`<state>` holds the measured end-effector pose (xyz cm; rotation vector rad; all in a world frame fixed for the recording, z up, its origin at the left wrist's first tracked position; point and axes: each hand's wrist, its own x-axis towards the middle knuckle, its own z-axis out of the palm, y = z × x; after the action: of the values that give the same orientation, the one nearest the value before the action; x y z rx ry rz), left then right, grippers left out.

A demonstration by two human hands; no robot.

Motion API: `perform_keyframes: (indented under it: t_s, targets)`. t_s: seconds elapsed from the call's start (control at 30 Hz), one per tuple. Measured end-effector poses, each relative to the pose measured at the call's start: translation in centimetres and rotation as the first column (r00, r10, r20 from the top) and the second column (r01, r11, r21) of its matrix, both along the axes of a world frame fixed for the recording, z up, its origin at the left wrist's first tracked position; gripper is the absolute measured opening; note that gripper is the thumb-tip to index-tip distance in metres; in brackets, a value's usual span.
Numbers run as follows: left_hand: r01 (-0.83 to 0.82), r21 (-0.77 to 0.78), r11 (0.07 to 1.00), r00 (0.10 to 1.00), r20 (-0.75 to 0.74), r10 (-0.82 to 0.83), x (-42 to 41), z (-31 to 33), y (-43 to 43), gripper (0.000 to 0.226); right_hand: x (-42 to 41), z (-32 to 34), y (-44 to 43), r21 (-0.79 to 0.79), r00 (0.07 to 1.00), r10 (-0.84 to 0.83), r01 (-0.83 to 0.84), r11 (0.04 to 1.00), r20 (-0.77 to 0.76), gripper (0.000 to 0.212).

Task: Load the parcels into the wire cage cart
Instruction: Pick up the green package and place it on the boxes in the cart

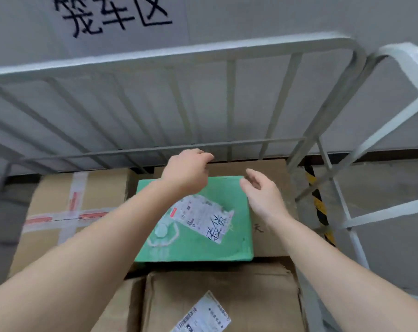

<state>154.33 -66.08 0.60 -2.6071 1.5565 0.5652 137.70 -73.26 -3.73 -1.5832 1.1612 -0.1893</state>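
While both bare forearms reach forward into the grey metal wire cage cart (229, 109), the green rectangular parcel (198, 245) lies flat inside it, resting on top of a brown cardboard box (267, 168) at the back right of the load. A crumpled white shipping label (203, 216) with black handwritten characters is stuck slantwise across the green parcel's top.

The left hand (186, 171) hangs over the far left part of that parcel, seen from its back, its fingers loosely curled downward with nothing visible in them; whether the fingertips touch the parcel or the box beyond cannot be told. The right hand (263, 195) is held just beside the parcel's far right corner, palm turned inward, its fingers relaxed and slightly spread, holding nothing and apart from the parcel's edge.

To the left stands a larger brown cardboard carton crossed with white and red tape (83, 212), close beside the green parcel. Nearest the camera lies another creased brown cardboard box (227, 291) bearing a white printed label (203, 315).

Behind the cart's rear bars, the grey wall carries a pale sign with large black characters (112, 13). On the floor to the right, seen through the cart's side frame, runs a yellow and black hazard stripe (319, 204).
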Motion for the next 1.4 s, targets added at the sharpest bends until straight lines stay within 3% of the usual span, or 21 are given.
perform_keyframes:
  t_s: [0.1, 0.17, 0.33, 0.4, 0.5, 0.6, 0.7, 0.77, 0.83, 1.03, 1.17, 1.27, 1.4]
  targets:
    - [-0.184, 0.247, 0.951, 0.981, -0.013, 0.194, 4.8, -0.6, 5.5, 0.068, 2.7, 0.5, 1.9, -0.036, 0.992, 0.077, -0.081, 0.996, -0.102, 0.060]
    - [-0.189, 0.321, 0.928, 0.970, -0.087, 0.227, 6.4, -2.0, 8.4, 0.083, 3.5, 0.4, 2.8, -0.075, 0.986, 0.053, -0.066, 0.995, -0.160, 0.063]
    - [-0.105, 0.125, 0.987, 0.978, -0.168, 0.125, 8.0, -4.0, 11.8, 0.078, 6.4, 0.2, 6.1, -0.248, 0.935, -0.001, -0.093, 0.964, -0.355, 0.064]
    - [-0.157, 0.037, 0.987, 0.965, -0.206, 0.161, 10.2, -3.7, 13.8, 0.075, 9.5, 0.4, 8.6, -0.318, 0.933, 0.026, -0.149, 0.936, -0.359, 0.061]
    - [-0.318, -0.021, 0.948, 0.946, -0.078, 0.315, 15.8, -3.4, 19.2, 0.071, 15.6, 0.2, 13.3, -0.342, 0.934, 0.185, -0.290, 0.894, -0.306, 0.057]
    - [-0.577, 0.082, 0.812, 0.814, -0.019, 0.581, 21.3, -4.2, 26.1, 0.086, 21.6, -0.2, 18.0, -0.295, 0.871, 0.391, -0.474, 0.830, -0.298, 0.058]
    - [-0.710, 0.242, 0.661, 0.632, -0.195, 0.750, 24.2, -6.6, 31.9, 0.113, 25.9, -0.9, 21.9, -0.189, 0.769, 0.520, -0.612, 0.768, -0.372, 0.061]
    - [-0.697, 0.263, 0.667, 0.576, -0.348, 0.739, 24.5, -8.3, 33.9, 0.124, 27.5, -1.5, 23.4, -0.108, 0.723, 0.550, -0.641, 0.760, -0.419, 0.061]
    - [-0.686, 0.219, 0.694, 0.579, -0.413, 0.703, 24.0, -9.4, 34.9, 0.128, 27.9, -2.0, 24.3, -0.046, 0.670, 0.579, -0.671, 0.740, -0.465, 0.060]
    - [-0.678, 0.116, 0.726, 0.610, -0.462, 0.644, 23.2, -10.7, 35.7, 0.123, 26.5, -2.6, 25.1, -0.042, 0.554, 0.606, -0.757, 0.652, -0.571, 0.051]
    - [-0.710, 0.099, 0.698, 0.549, -0.542, 0.636, 23.3, -10.4, 37.5, 0.115, 26.9, -2.5, 24.8, -0.031, 0.520, 0.605, -0.773, 0.634, -0.603, 0.051]
    - [-0.796, 0.136, 0.590, 0.465, -0.487, 0.739, 23.3, -10.3, 41.4, 0.087, 27.8, -2.3, 26.6, -0.164, 0.527, 0.573, -0.809, 0.565, -0.627, 0.047]
    - [-0.790, 0.335, 0.514, 0.409, -0.336, 0.848, 23.7, -11.4, 47.0, 0.050, 30.7, -2.1, 32.5, -0.336, 0.510, 0.680, -0.860, 0.385, -0.526, 0.046]
